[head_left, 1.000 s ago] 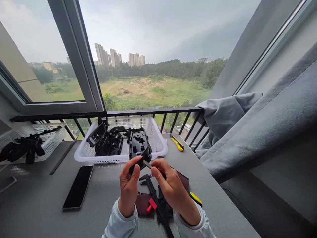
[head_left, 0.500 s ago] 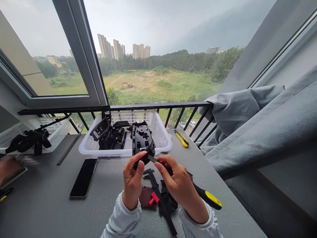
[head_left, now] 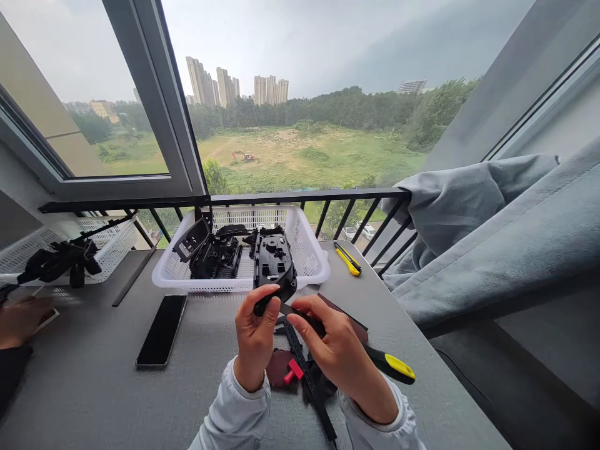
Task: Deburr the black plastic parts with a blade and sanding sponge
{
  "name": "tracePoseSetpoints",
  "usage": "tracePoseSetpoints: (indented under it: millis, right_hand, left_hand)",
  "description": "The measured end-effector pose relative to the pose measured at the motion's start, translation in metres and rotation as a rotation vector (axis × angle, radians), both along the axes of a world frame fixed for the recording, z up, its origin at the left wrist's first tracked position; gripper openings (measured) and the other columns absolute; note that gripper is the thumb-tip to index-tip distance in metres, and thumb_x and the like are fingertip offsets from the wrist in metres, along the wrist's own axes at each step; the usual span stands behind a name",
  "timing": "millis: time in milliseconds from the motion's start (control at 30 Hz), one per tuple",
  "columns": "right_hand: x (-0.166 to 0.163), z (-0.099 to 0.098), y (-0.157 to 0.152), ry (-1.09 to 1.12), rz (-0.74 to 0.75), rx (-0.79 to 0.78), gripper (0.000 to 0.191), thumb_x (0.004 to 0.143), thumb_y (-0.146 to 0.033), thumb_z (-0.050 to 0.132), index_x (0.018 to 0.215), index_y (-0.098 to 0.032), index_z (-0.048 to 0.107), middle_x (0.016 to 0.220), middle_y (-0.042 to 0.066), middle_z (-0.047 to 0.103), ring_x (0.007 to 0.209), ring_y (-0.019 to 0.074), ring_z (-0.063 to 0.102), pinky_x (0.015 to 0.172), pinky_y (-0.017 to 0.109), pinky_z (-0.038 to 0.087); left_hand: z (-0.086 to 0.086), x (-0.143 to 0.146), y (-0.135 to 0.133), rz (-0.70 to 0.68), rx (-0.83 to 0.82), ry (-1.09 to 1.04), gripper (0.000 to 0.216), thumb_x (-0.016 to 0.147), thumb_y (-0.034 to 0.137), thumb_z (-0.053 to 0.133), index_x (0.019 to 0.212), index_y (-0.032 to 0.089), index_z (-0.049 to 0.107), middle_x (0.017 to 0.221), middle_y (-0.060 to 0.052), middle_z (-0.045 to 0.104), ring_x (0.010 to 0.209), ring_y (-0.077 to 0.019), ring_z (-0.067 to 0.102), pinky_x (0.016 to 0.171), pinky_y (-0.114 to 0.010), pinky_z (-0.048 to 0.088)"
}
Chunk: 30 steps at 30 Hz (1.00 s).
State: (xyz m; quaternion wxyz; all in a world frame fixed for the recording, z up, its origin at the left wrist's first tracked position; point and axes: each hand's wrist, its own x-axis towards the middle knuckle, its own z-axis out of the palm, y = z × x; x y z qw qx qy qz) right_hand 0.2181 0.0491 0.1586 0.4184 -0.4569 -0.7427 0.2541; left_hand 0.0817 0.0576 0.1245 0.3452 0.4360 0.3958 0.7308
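Observation:
My left hand (head_left: 255,331) pinches a small black plastic part (head_left: 262,305) between thumb and fingertips. In my right hand (head_left: 335,340) is a file with a black and yellow handle (head_left: 392,366); its flat grey end reaches toward the black part, and I cannot tell whether they touch. Below the hands lie a black caliper (head_left: 307,381), a small red piece (head_left: 293,371) and brownish-red sandpaper (head_left: 280,362). Behind my left hand, a larger black plastic housing (head_left: 274,259) leans over the near rim of the white basket (head_left: 206,285).
A phone (head_left: 162,331) lies left of my hands. A yellow utility knife (head_left: 347,259) rests near the table's right edge. At left, a co-worker's hand (head_left: 25,319) is by a second white basket (head_left: 115,250) with black parts. A railing (head_left: 309,197) runs behind.
My view has shifted slightly. Both hands keep their grip, and the file's handle has turned a little. The co-worker's hand at left has moved right, with more of the sleeve showing.

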Motion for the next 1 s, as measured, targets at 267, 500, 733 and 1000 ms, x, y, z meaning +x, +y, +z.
tracePoseSetpoints:
  millis: [267,500,733,1000]
  right_hand:
    - [0.009,0.002,0.004,0.133,0.072,-0.118,0.022,0.091,-0.041,0.054,0.096,-0.022,0.064,0.082,0.004,0.071,0.071,0.0182,0.065,0.067,0.028,0.051]
    - [0.007,-0.005,0.014,0.487,0.000,-0.228,0.040,0.087,-0.058,0.054,0.096,-0.021,0.063,0.068,0.000,0.060,0.049,0.0105,0.040,0.045,0.025,0.034]
    - [-0.001,-0.007,0.016,0.650,0.043,-0.396,0.048,0.080,-0.061,0.062,0.103,-0.019,0.066,0.051,-0.008,0.032,0.044,0.0087,0.027,0.040,0.024,0.020]
    - [-0.006,-0.005,0.016,0.634,0.110,-0.380,0.046,0.078,-0.061,0.064,0.096,-0.019,0.068,0.055,-0.008,0.037,0.043,0.0068,0.030,0.039,0.022,0.022]
  left_hand:
    - [0.007,0.006,0.003,0.006,-0.075,-0.303,0.028,0.064,0.037,0.083,0.083,0.022,0.070,0.078,0.002,0.066,0.068,-0.0091,0.060,0.066,-0.018,0.049]
    - [0.012,0.002,0.008,-0.069,-0.138,-0.476,0.033,0.065,0.033,0.082,0.092,0.024,0.065,0.086,0.002,0.068,0.075,-0.0102,0.065,0.070,-0.018,0.052]
    - [0.011,0.004,0.009,-0.139,-0.183,-0.428,0.047,0.077,0.039,0.072,0.117,0.026,0.051,0.083,0.002,0.068,0.059,-0.0087,0.063,0.057,-0.019,0.051]
    - [0.014,0.006,0.009,-0.097,-0.155,-0.390,0.056,0.073,0.035,0.077,0.118,0.030,0.044,0.086,0.003,0.068,0.071,-0.0114,0.068,0.062,-0.019,0.054]
